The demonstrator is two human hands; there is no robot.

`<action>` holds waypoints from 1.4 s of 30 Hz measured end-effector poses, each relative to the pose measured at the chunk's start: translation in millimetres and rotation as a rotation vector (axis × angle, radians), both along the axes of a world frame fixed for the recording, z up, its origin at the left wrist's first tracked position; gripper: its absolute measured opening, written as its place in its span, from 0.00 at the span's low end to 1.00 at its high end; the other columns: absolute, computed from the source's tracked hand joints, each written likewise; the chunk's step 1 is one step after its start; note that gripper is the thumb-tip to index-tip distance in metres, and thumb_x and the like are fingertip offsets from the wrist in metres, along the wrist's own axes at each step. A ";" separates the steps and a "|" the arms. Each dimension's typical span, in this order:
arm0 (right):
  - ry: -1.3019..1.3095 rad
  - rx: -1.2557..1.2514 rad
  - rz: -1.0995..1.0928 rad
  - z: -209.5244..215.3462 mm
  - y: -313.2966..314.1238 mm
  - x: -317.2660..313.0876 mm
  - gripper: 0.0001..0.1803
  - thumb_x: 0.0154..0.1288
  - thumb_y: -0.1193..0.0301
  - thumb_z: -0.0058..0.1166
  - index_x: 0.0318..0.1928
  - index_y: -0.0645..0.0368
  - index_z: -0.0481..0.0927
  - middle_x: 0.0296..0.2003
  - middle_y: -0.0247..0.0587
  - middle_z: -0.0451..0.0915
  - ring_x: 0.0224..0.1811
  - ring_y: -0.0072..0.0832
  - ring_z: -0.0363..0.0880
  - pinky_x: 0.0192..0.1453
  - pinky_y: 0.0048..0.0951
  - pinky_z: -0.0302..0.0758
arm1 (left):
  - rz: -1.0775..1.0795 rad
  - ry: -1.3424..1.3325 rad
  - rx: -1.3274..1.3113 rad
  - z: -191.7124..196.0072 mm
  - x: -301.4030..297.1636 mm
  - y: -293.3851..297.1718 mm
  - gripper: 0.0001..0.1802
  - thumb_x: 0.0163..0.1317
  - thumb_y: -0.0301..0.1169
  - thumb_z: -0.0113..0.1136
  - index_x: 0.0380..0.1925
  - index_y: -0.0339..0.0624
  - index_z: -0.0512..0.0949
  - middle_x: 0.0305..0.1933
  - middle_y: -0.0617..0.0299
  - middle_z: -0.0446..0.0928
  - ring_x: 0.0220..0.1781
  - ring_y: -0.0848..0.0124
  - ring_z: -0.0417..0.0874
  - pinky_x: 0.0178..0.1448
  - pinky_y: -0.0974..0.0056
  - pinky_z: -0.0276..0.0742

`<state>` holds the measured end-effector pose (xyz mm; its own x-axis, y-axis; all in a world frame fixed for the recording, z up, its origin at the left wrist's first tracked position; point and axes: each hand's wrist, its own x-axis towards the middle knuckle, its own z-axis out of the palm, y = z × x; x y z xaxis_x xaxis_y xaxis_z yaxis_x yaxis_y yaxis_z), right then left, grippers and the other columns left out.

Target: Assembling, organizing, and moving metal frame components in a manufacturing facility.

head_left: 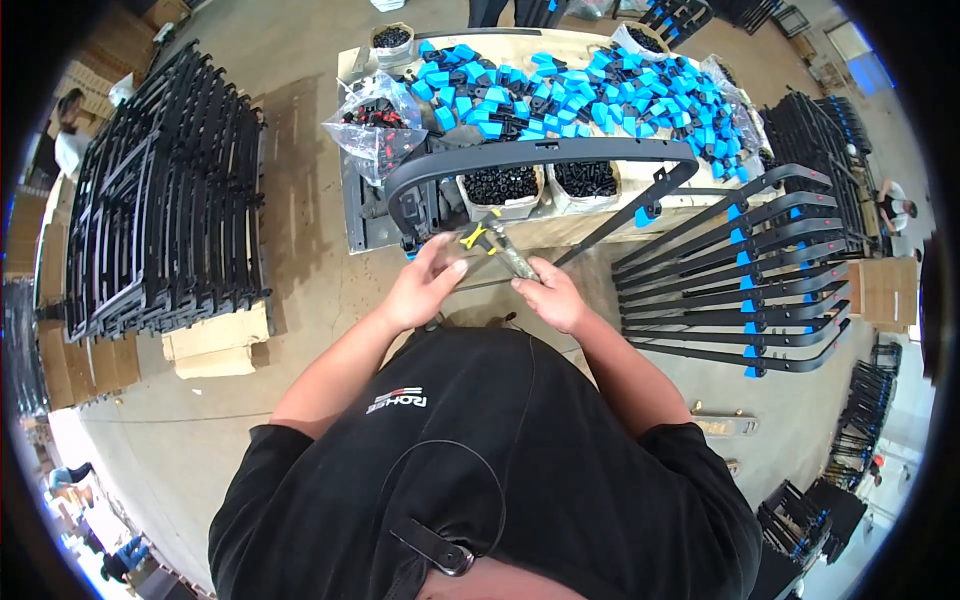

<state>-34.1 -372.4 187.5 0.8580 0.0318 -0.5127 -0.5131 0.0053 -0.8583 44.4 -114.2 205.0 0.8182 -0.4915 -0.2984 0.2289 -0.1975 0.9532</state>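
Note:
My right hand [555,292] is closed round the lower end of the handle of a hammer [516,258]. Its head is yellow and black, and its handle looks mottled grey-green. The head points up and left, towards my left hand [425,285]. That hand is raised beside the hammer head, thumb towards it; its fingers are smeared by motion, so any small thing in them cannot be made out. Just beyond both hands a black curved metal frame [540,152] stands across the front of the table, with a blue piece [647,215] on its right leg.
Blue and black parts [590,95] are heaped on the table [460,37]. Bags of small black pieces [500,186] sit at its near edge. Black frames are stacked at left [165,200]; more with blue pieces lean at right [740,270]. Other people are further off.

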 end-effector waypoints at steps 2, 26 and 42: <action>-0.185 -0.193 0.189 10.7 2.2 2.5 0.13 0.68 0.65 0.60 0.45 0.61 0.78 0.26 0.34 0.74 0.31 0.24 0.74 0.37 0.31 0.73 | 0.068 0.058 -0.197 5.2 -7.9 -26.6 0.22 0.77 0.32 0.54 0.65 0.34 0.68 0.49 0.56 0.81 0.49 0.70 0.83 0.50 0.62 0.81; -0.091 -0.074 -0.176 -34.3 1.4 -29.7 0.04 0.69 0.73 0.55 0.42 0.58 0.76 0.23 0.26 0.71 0.23 0.14 0.67 0.27 0.23 0.65 | 0.738 0.190 -0.377 -63.2 20.9 68.4 0.10 0.71 0.29 0.63 0.44 0.44 0.69 0.25 0.66 0.72 0.23 0.77 0.69 0.27 0.69 0.65; -0.030 -0.449 -0.079 -52.3 116.1 -20.4 0.17 0.67 0.63 0.53 0.47 0.64 0.77 0.36 0.53 0.82 0.41 0.43 0.81 0.49 0.41 0.76 | 0.603 0.433 -0.279 -47.4 34.6 77.4 0.16 0.71 0.28 0.60 0.52 0.50 0.64 0.31 0.65 0.70 0.19 0.80 0.64 0.17 0.71 0.55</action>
<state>-54.5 -256.2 135.2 0.8634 -0.2543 -0.4359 -0.5012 -0.3320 -0.7991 79.0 -36.8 157.5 0.8066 -0.1036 -0.5820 0.5819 0.3120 0.7510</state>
